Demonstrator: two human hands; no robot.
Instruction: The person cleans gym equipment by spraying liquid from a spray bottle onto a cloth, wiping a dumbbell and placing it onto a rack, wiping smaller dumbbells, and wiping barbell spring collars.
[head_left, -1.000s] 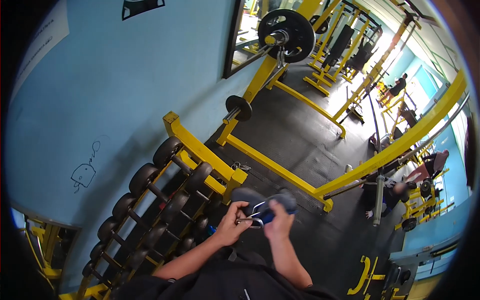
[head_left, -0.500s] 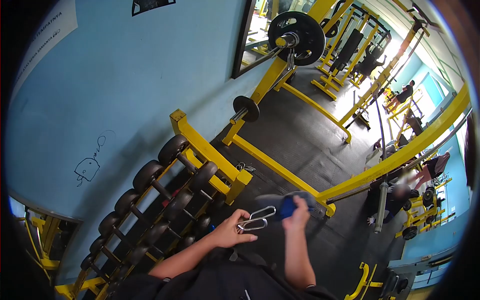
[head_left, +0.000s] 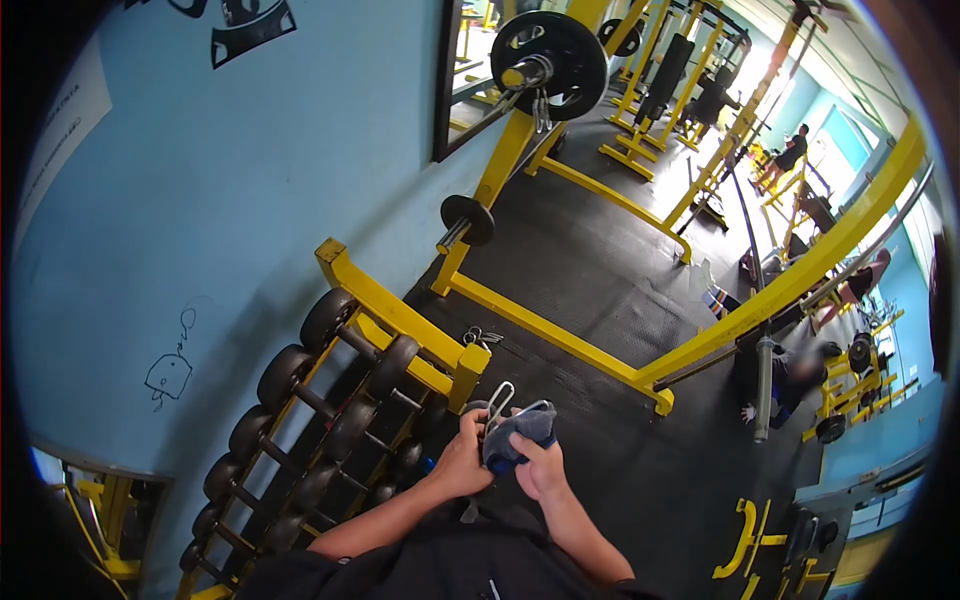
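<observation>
My left hand [head_left: 462,462] is closed on a shiny metal barbell spring clip [head_left: 500,397], one loop of which sticks up past the fingers. Pressed against the clip is a dark blue-grey cloth [head_left: 520,438], gripped by my right hand [head_left: 542,470] with the thumb on top. The cloth covers part of the clip. Both hands are close together in front of my dark shirt, beside the dumbbell rack's yellow end post [head_left: 468,376].
Dumbbells [head_left: 350,428] fill the rack on my left. Metal clips [head_left: 480,338] lie near the rack's end. Ahead are a yellow frame [head_left: 550,325], a weight plate [head_left: 550,65] and a smaller plate [head_left: 468,220]. To the right, a person [head_left: 785,385] is low down near a bar.
My right hand has brought the cloth leftward onto the clip, and the two hands now meet. The camera view has shifted slightly.
</observation>
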